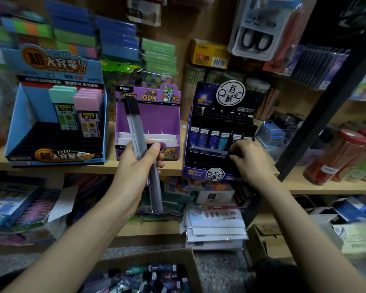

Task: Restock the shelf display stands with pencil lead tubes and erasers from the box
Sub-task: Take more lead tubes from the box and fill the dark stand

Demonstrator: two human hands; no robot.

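left hand carrying long tubes, right hand feeding the dark stand

the left hand [140, 163] is gripping a bundle of long lead tubes [137, 132] near their middle, tilted upright in front of the purple stand [148, 117] on the shelf [51, 168]. the right hand [251, 159] is curling its fingers at the front row of the dark blue stand [220, 132] and seems to be pinching the end of a small tube [209, 149] lying crosswise there. more tubes are waiting in the box [191, 263] on the floor. the tubes are probably handling light, stiff and slick, with brittle leads inside, so a mid-length wrap is suiting the long ones and a fingertip pinch at the cap end the short ones.
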